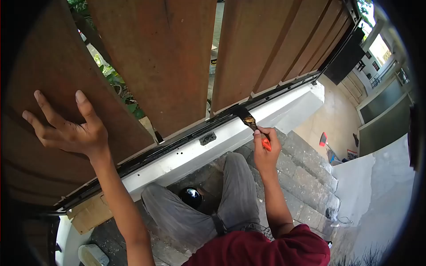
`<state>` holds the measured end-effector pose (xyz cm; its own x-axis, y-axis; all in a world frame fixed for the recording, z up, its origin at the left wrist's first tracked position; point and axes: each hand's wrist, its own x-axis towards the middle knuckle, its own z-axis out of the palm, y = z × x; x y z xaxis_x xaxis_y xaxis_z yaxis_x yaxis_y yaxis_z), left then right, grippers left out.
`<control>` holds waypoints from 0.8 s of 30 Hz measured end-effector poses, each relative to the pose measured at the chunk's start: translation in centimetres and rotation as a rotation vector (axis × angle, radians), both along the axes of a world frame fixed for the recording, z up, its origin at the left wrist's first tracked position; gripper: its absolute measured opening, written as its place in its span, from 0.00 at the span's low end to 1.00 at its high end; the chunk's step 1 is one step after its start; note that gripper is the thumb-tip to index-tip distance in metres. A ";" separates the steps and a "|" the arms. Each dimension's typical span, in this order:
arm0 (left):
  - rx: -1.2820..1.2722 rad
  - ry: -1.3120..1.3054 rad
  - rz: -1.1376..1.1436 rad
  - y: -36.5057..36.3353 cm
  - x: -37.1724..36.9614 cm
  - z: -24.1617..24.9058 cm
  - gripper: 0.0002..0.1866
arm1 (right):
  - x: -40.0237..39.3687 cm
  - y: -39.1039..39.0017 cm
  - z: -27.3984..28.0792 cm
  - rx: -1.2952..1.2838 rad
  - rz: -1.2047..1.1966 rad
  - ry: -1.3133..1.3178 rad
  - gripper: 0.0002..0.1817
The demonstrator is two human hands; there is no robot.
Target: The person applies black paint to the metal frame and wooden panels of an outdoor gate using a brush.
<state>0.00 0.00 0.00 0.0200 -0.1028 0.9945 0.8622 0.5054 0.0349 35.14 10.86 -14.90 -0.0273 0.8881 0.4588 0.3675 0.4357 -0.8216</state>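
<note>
Fingers spread, my left hand (71, 128) rests against a brown fence panel (40, 57) at the left and holds nothing. My right hand (267, 148) is closed around the orange handle of a paintbrush (249, 120). The brush's dark bristles touch the black metal rail (222, 116) that runs along the bottom of the fence. Below the rail lies a white ledge (173, 157) with a dark patch and several black spots on it. A round container of black, shiny paint (191, 196) stands on the ground between my knees.
Flattened cardboard (91, 213) lies under the rail at the lower left. Grey paving (301, 177) with pale spatters spreads to the right. Farther off are a red-headed broom (323, 139) and a pale wall (377, 190). Leaves show through the fence gaps.
</note>
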 end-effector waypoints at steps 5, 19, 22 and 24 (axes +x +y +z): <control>0.003 0.027 0.010 0.0 0.1 -0.1 0.33 | -2.1 -1.6 -1.8 0.106 -0.038 -0.036 0.06; 0.006 0.023 -0.006 -0.1 0.0 0.1 0.33 | -5.9 -6.6 -1.3 -0.041 0.208 0.004 0.07; 0.005 0.024 -0.015 -0.1 -0.1 0.0 0.34 | -4.9 -5.3 -1.1 0.059 0.084 0.023 0.07; 0.008 0.025 -0.019 -0.1 -0.4 0.0 0.34 | -4.8 -5.0 -1.0 0.096 0.005 -0.036 0.07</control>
